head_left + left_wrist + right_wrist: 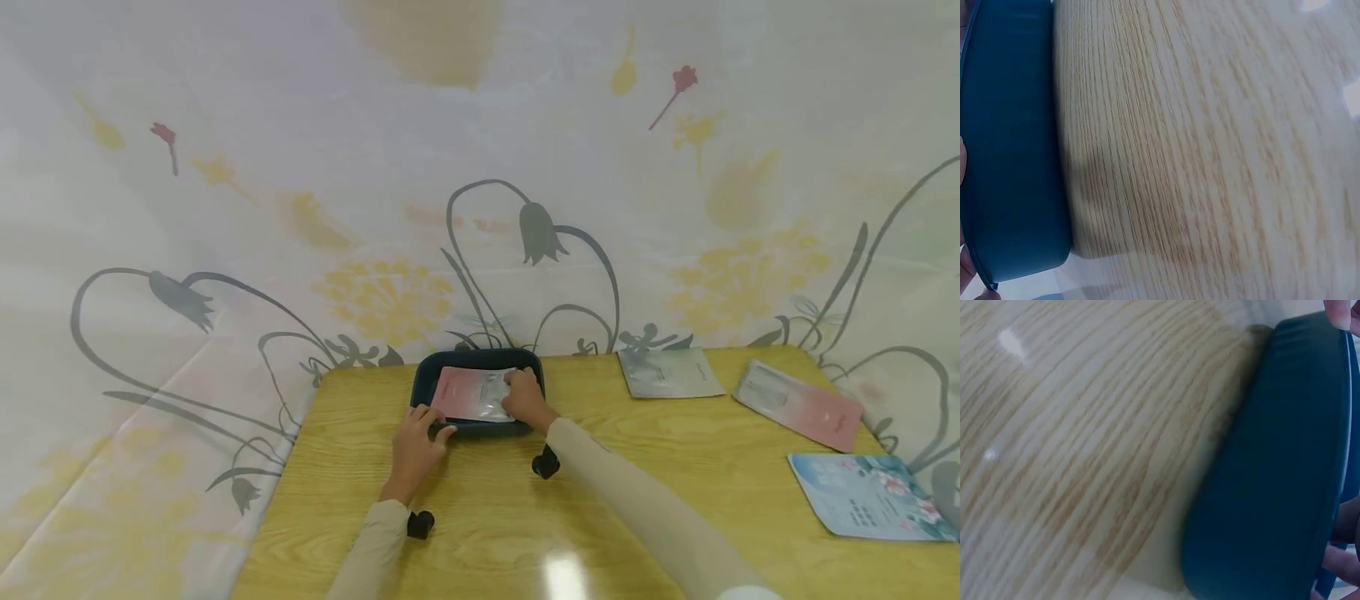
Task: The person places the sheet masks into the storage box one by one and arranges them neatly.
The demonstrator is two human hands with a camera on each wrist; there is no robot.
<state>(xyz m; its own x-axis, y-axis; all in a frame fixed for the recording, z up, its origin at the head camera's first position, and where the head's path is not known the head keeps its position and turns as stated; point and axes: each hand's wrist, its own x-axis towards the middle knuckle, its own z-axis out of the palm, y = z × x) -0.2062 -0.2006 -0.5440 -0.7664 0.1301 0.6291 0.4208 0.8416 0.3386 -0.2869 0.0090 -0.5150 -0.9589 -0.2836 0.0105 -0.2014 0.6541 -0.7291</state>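
A dark blue plastic basket (480, 430) stands at the back of the wooden table, with a pink-and-silver sheet mask packet (468, 393) lying flat inside it. My right hand (527, 398) reaches over the basket's right side and pinches the silver end of that packet with curled fingers. At the front left corner, my left hand (418, 446) holds the rim between thumb and fingers. The left wrist view shows the basket's outer wall (1013, 137) with only fingertips at the edge. Fingers (1341, 562) appear by the rim in the right wrist view; the packet is hidden there.
To the right lie a silver packet (671, 372), another pink-and-silver packet (802, 406) and a light blue flowered packet (873, 497). A floral-printed curtain (480, 167) hangs behind the wood-grain table (495, 525). Small black wrist devices sit below both hands.
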